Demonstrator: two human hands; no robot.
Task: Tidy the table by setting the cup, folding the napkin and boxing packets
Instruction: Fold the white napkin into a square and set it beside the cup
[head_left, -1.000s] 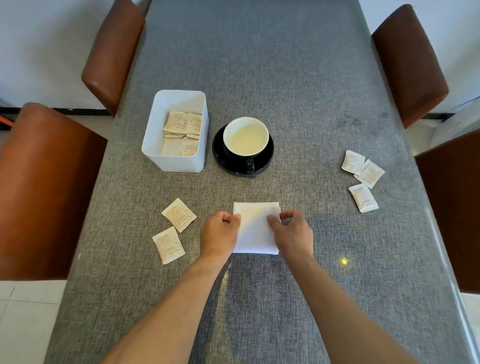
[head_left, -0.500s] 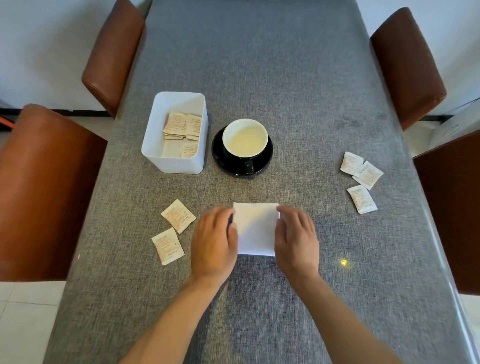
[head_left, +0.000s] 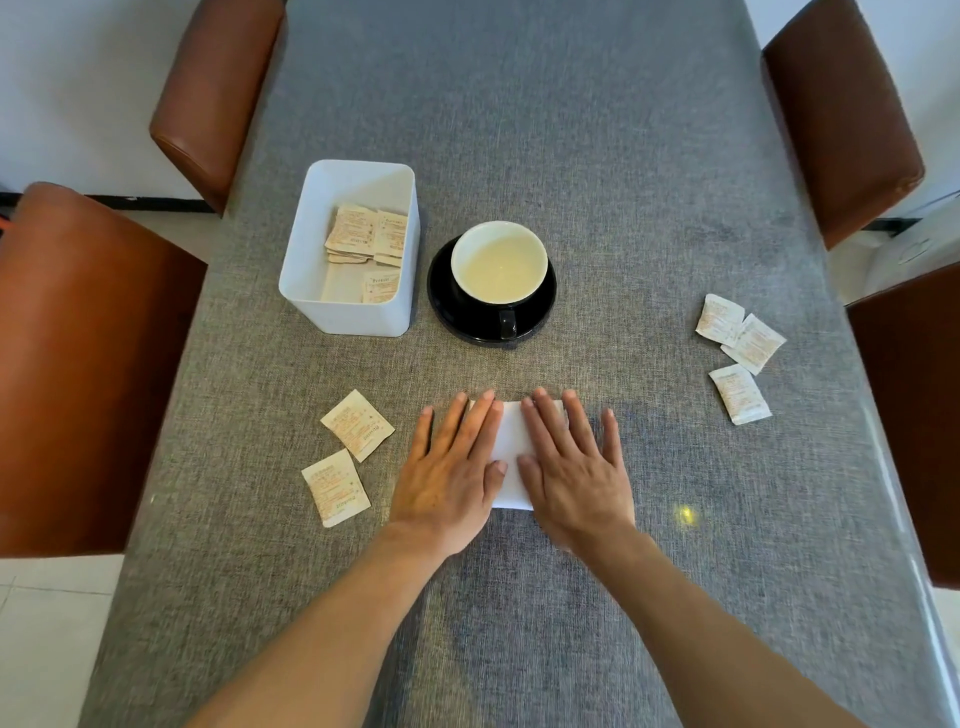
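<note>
Lying under both flat hands (head_left: 511, 467), folded napkin (head_left: 510, 452), mostly covered

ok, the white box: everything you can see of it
The white box is an open-topped rectangular bin with rounded corners, plastic by its look, standing upright on the grey table just left of the black saucer, apparently not touching it. Inside lie several packets, mostly stacked toward its far right side; the rest of its floor shows bare. Neither hand touches it.

Both hands, left (head_left: 451, 470) and right (head_left: 570, 467), now flat, fingers outspread, atop the napkin (head_left: 510, 457), no longer pinching its edges.
</note>
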